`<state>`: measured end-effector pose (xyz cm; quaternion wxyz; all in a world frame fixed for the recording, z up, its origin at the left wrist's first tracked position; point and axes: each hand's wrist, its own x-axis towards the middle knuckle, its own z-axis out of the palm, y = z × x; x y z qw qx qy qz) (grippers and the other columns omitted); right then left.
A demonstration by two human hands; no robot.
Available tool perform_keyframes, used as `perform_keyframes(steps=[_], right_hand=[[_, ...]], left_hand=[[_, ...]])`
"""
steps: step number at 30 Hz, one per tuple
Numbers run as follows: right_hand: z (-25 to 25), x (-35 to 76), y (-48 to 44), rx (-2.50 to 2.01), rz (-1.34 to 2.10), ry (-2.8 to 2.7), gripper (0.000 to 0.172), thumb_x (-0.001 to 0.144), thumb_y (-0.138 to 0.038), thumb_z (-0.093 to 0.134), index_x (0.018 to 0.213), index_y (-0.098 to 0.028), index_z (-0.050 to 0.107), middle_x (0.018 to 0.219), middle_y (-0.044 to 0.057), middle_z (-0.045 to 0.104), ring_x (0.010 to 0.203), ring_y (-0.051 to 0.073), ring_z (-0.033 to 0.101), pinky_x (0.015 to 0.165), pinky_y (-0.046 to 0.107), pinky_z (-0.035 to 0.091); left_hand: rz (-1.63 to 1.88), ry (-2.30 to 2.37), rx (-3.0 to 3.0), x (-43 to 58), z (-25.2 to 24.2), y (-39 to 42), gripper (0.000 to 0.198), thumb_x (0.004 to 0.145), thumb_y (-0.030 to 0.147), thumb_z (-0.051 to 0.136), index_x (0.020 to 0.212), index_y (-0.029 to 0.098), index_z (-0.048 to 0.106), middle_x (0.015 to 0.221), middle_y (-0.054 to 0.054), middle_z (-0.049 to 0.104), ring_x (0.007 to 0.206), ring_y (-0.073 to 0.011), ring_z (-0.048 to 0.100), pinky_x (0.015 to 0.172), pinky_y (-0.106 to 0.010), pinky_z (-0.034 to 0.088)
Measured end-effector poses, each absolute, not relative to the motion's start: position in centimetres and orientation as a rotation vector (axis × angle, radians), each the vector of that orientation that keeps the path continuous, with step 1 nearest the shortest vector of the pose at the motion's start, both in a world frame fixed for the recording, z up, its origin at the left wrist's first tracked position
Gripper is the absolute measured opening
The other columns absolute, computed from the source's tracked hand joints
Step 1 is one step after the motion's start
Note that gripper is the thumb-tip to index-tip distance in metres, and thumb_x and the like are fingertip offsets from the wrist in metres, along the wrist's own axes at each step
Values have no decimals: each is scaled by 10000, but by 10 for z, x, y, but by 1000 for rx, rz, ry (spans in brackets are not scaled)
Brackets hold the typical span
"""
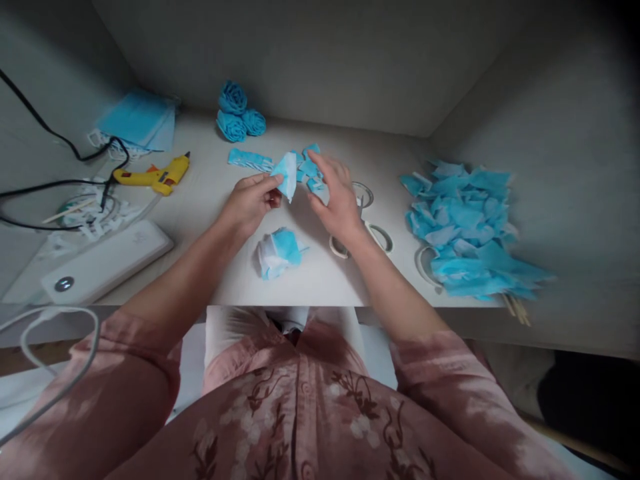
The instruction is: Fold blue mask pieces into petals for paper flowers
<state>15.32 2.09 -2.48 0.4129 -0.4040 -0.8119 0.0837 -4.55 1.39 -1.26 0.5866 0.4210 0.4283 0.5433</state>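
Observation:
My left hand (250, 200) pinches a small blue-and-white fabric piece (287, 173) between thumb and fingers, holding it just above the table. My right hand (336, 193) is spread with fingers apart over a little cluster of blue cut pieces (309, 168), its fingertips touching them. A partly rolled blue-and-white fabric bundle (278, 252) lies on the table in front of both hands. Scissors (370, 230) with white handles lie under and beside my right wrist.
Three finished blue fabric roses (239, 112) sit at the back. A yellow glue gun (156, 176) with a black cord lies left, near stacked blue face masks (135, 120). A large heap of blue cut pieces (465, 227) and wooden sticks (517, 308) lie right. White power strip (100, 263) at left.

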Motion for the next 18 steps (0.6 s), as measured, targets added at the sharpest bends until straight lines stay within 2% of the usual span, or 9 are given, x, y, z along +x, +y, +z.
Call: perform_keyframes(steps=[3, 6, 9, 12, 18], right_hand=[[-24, 147, 16, -960, 101, -2116, 550, 955, -193, 500, 1499, -269, 471, 1573, 86, 508, 1493, 307, 434, 1270, 558, 317], [-26, 143, 15, -921, 84, -2121, 502, 951, -167, 491, 1436, -293, 513, 1578, 62, 492, 1512, 290, 397, 1279, 576, 284], [-29, 141, 16, -848, 70, -2105, 368, 948, -154, 514, 1277, -267, 634, 1513, 66, 543, 1465, 273, 435, 1254, 551, 328], [-29, 142, 17, -870, 119, -2103, 228, 970, -213, 539, 1092, -276, 722, 1452, 45, 586, 1429, 274, 458, 1211, 529, 390], [-33, 144, 21, -917, 283, -2026, 184, 968, -389, 616, 972, -288, 770, 1424, 34, 608, 1394, 290, 489, 1176, 532, 414]], left_hand=[[1218, 919, 910, -44, -12, 12, 229, 783, 255, 791, 701, 171, 595, 649, 7, 599, 556, -92, 555, 578, -231, 458], [1174, 879, 876, -42, -13, 10, 205, 765, 245, 798, 710, 169, 615, 664, -2, 610, 569, -96, 561, 577, -233, 465], [1158, 899, 882, -40, -13, 8, 202, 759, 230, 796, 699, 173, 612, 641, 5, 586, 575, -103, 565, 582, -240, 467], [1157, 922, 922, -39, -13, 8, 239, 773, 235, 800, 676, 175, 590, 634, 11, 570, 576, -104, 562, 591, -248, 464], [1176, 959, 937, -38, -12, 7, 231, 787, 223, 800, 686, 161, 601, 638, 16, 566, 556, -79, 524, 570, -221, 439]])
